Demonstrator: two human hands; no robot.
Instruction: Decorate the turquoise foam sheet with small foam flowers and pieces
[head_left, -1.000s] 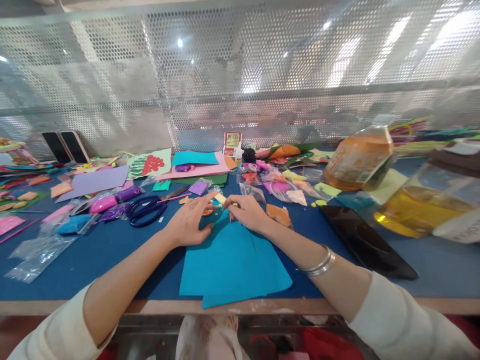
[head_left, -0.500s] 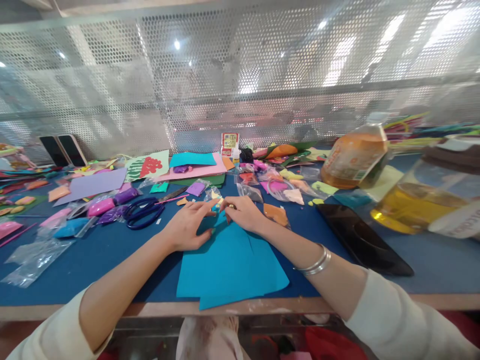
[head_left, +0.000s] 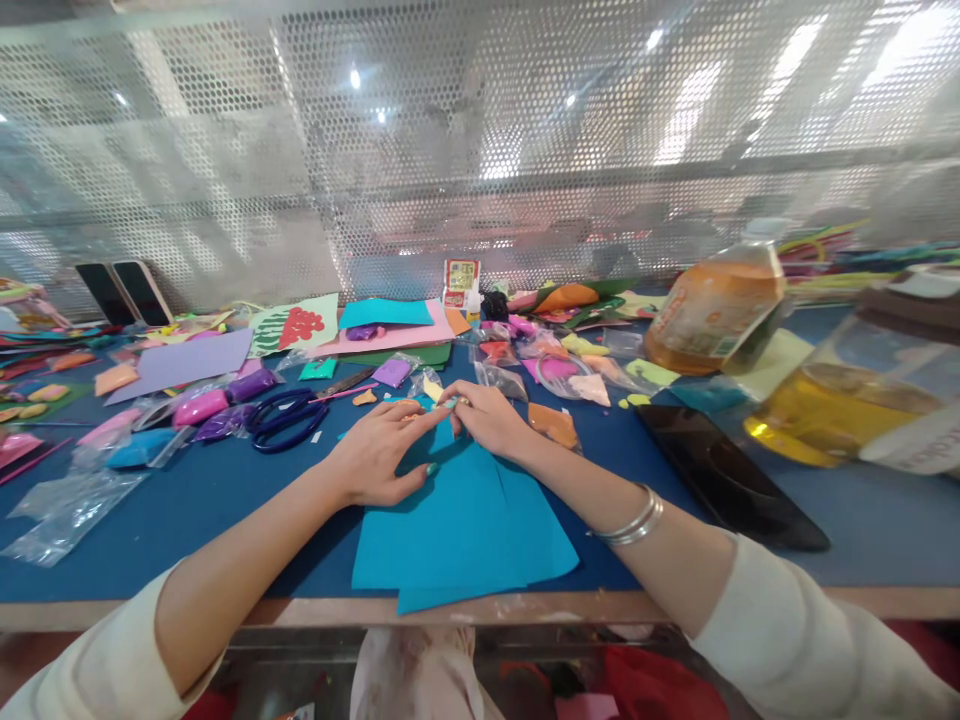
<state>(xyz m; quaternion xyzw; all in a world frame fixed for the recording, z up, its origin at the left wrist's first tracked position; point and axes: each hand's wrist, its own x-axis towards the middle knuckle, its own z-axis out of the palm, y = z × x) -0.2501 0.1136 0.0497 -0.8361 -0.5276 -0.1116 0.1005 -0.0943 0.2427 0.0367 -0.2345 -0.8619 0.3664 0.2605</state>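
Blue paper (head_left: 465,530) touches spread left fingers (head_left: 420,430) and, seemingly, curled right fingers (head_left: 468,394)

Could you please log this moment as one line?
left hand: over blue paper; right hand: at blue paper's far end; scissors: left of hands

No text is legible; the bottle label (head_left: 696,315) and jar label (head_left: 911,440) are blurred.

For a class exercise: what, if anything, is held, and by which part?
It cannot be told: the left hand and right hand are close together over the far part of the blue paper, hiding any grip there.
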